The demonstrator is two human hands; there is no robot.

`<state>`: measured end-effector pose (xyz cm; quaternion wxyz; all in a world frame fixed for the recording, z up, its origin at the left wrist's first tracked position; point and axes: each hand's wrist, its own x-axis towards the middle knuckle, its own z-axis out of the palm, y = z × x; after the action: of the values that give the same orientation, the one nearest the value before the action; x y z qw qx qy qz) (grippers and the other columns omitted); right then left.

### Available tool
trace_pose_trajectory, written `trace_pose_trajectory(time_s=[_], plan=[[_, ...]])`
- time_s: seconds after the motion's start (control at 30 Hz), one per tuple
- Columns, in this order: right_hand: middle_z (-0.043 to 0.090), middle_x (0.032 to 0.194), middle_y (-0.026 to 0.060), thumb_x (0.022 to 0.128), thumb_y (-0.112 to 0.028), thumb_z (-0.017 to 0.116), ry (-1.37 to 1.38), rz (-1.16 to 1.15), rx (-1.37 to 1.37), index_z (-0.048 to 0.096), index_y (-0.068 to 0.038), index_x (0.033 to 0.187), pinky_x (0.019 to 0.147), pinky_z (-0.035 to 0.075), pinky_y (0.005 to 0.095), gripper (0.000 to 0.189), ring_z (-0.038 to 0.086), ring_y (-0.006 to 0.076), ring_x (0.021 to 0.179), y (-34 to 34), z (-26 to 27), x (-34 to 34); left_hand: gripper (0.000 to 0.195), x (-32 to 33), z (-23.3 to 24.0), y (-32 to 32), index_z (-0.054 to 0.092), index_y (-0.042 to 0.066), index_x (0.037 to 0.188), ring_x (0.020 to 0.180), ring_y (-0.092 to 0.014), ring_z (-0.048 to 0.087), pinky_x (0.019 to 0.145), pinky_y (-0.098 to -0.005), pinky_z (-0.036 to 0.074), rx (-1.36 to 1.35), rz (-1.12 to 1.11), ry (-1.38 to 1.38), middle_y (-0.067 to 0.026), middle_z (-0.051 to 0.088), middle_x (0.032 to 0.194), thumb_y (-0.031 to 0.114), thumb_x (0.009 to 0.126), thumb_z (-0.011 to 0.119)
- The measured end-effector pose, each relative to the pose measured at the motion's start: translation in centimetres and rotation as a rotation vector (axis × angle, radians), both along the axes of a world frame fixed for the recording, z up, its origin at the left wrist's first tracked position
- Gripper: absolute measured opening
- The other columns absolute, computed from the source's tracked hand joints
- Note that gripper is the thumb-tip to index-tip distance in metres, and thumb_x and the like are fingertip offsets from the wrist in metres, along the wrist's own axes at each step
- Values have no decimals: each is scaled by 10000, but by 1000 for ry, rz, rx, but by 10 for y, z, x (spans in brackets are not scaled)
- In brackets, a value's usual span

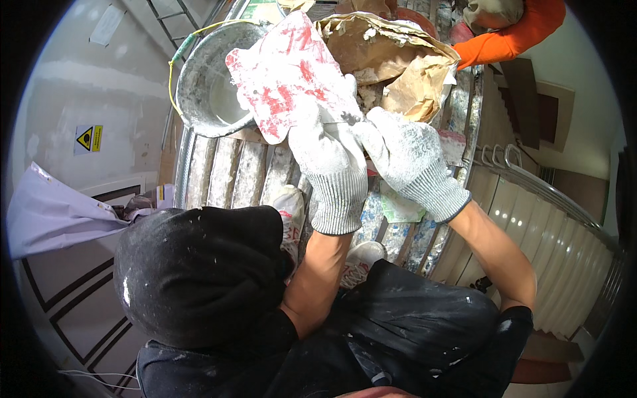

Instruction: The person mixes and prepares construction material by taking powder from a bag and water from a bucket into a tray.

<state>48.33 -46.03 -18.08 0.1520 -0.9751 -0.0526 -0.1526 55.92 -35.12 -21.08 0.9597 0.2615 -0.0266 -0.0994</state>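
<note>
My left hand (pixel 323 156), in a pale knit work glove, grips a red board (pixel 283 89) smeared with white plaster. The board is tilted and partly covers the rim of a grey bucket (pixel 194 89), in which a pale liquid shows. My gloved right hand (pixel 408 149) is beside the left, its fingers curled at the near edge of an open brown paper sack (pixel 418 84). Clumps of whitish material lie inside the sack. Between the hands runs a thin grey edge, perhaps a scraper blade. Whether my right hand holds it is hidden by the fingers.
Beneath everything is a slatted, paint-spattered metal platform (pixel 246 164). My shoes (pixel 288 206) rest on it. A green-and-white packet (pixel 400 204) lies near my right wrist. Beyond the sack reaches another person's orange sleeve (pixel 507 47). A metal railing (pixel 547 184) runs at right; a ladder (pixel 174 20) stands upper left.
</note>
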Motion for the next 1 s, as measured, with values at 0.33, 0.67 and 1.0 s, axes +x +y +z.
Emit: trace_pose_trajectory(time_s=[0.33, 0.67, 1.0], plan=[[637, 872, 147, 999, -310, 568, -54, 82, -51, 630, -59, 1002, 662, 540, 445, 258, 675, 324, 825, -3, -6, 1, 417, 3, 4, 0, 476, -68, 1350, 1174, -317, 646, 962, -408, 546, 62, 23, 103, -205, 640, 1264, 215, 1046, 507], [621, 1005, 109, 842, -244, 671, -35, 152, -168, 655, -73, 1192, 703, 557, 409, 390, 676, 282, 904, -19, 6, 3, 386, 13, -25, 11, 487, -25, 1346, 1171, -298, 651, 938, -437, 576, -103, -118, 277, -191, 612, 1318, 145, 1005, 549], [624, 882, 92, 914, -209, 627, 128, 186, -188, 687, -126, 1153, 663, 550, 407, 260, 674, 269, 820, -35, 13, 7, 385, 9, 2, 7, 526, 11, 1321, 1186, -238, 633, 981, -451, 572, 71, -121, 286, -119, 637, 1270, 97, 954, 603]])
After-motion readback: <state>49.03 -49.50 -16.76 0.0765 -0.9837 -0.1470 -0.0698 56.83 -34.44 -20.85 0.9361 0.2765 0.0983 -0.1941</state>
